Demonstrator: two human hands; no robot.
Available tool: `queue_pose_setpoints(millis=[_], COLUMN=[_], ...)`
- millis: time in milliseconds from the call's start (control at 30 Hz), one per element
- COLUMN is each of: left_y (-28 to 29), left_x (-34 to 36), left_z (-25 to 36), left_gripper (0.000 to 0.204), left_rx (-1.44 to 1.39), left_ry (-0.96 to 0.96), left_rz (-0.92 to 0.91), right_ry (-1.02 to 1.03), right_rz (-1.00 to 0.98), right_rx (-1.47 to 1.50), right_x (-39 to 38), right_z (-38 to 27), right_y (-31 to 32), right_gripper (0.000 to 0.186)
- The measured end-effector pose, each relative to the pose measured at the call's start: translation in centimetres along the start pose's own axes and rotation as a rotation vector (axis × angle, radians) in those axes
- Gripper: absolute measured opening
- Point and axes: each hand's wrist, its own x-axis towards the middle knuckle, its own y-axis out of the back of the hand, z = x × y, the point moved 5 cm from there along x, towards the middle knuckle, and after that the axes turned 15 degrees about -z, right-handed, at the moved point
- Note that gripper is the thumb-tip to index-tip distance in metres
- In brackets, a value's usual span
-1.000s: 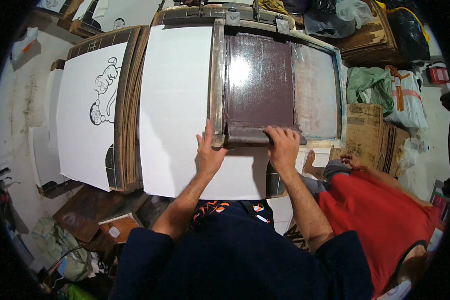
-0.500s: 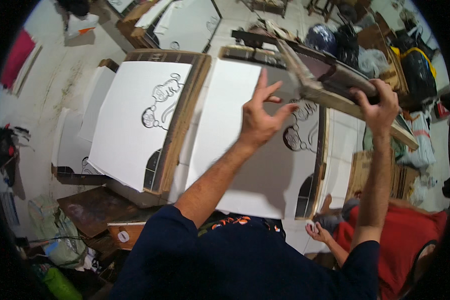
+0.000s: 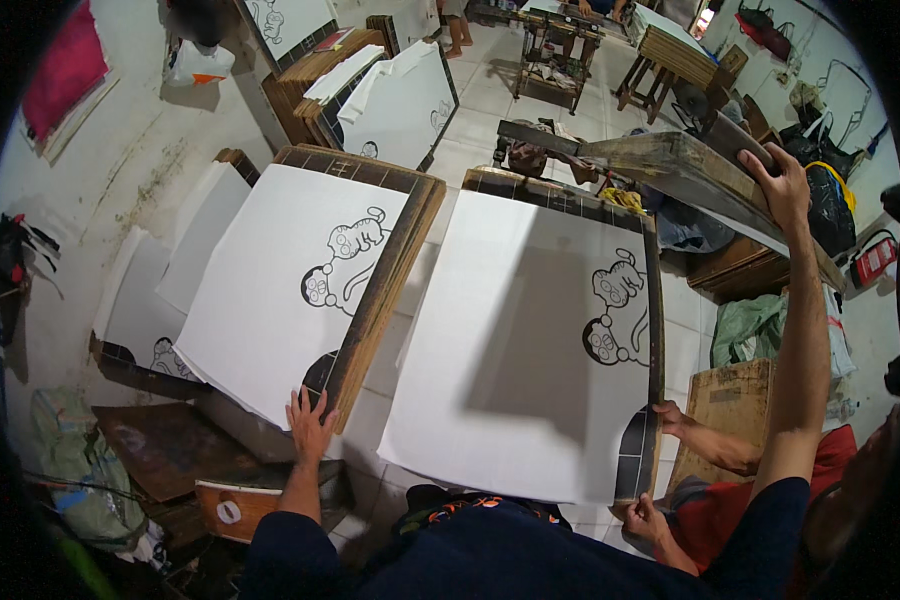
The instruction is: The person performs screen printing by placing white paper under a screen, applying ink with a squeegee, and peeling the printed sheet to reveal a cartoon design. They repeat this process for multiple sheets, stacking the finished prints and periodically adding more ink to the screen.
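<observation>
My right hand grips a dark squeegee on the raised, worn screen frame at upper right. Beneath it, a white sheet with black line-drawn cartoon figures lies on a dark-edged board. My left hand, fingers apart, is at the lower right corner of the left board, by a similarly printed sheet atop stacked boards. A co-worker's hands are at the middle board's right edge.
The co-worker in red is at lower right. More printed boards stand at upper left. Bags, cardboard and a fire extinguisher are at right. A work stand, other people and a wooden crate also show.
The screen has swung up off the paper, exposing the printed drawing. My left hand has moved down and left to the left board; the co-worker's hands have come to the middle board.
</observation>
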Motion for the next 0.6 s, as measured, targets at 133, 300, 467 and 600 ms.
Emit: queue_pose_setpoints(millis=[133,300,467,600], left_y=[1.7,5.1,5.8,5.9], left_x=[0.4,0.8,3.5,7.1], left_z=[1.0,4.2,10.1,21.0], left_gripper=[0.064,0.074,0.084,0.086], left_rx=[0.085,0.150,0.186,0.096], left_ry=[-0.042,-0.261,-0.141,-0.303], left_rz=[-0.136,-0.158,-0.417,-0.266], right_ry=[-0.022,-0.016,-0.019,0.037], right_rz=[-0.114,-0.080,-0.047,0.016], right_rx=[0.016,0.009,-0.030,-0.112], right_x=[1.5,2.9,2.1,1.3], right_z=[0.5,0.8,1.1,1.3], right_y=[-0.2,0.4,0.1,-0.4], right_gripper=[0.082,0.085,0.097,0.108])
